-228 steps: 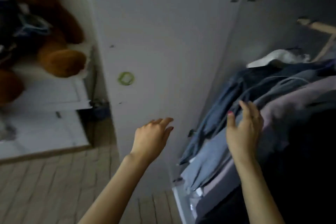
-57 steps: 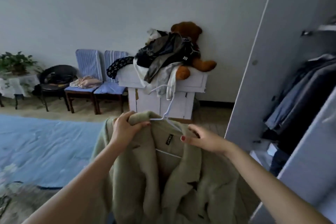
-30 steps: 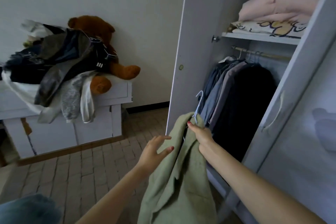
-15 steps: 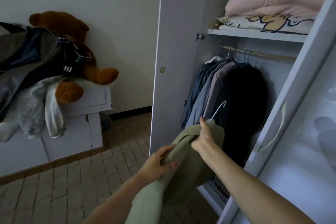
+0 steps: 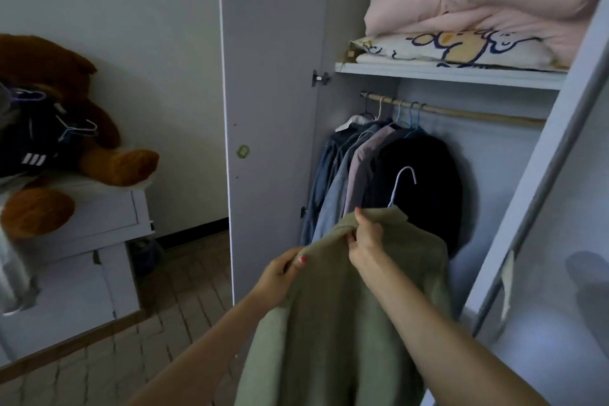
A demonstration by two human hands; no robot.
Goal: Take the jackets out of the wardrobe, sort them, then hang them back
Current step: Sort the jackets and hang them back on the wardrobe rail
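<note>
In front of the open wardrobe point(image 5: 276, 76), the right hand point(image 5: 367, 236) grips the green jacket point(image 5: 333, 333) at its collar, and the left hand point(image 5: 280, 273) pinches its shoulder edge. The jacket's white hanger hook point(image 5: 402, 181) rises just above the collar, below the wardrobe's rail point(image 5: 461, 113), beside the hung jackets point(image 5: 362, 175). A brown teddy bear point(image 5: 66, 142) sits well left of the wardrobe.

A single head-worn wide view looks forward and slightly down, close on the hands, facing the open wardrobe point(image 5: 461, 76) with floor point(image 5: 171, 293) at left.
</note>
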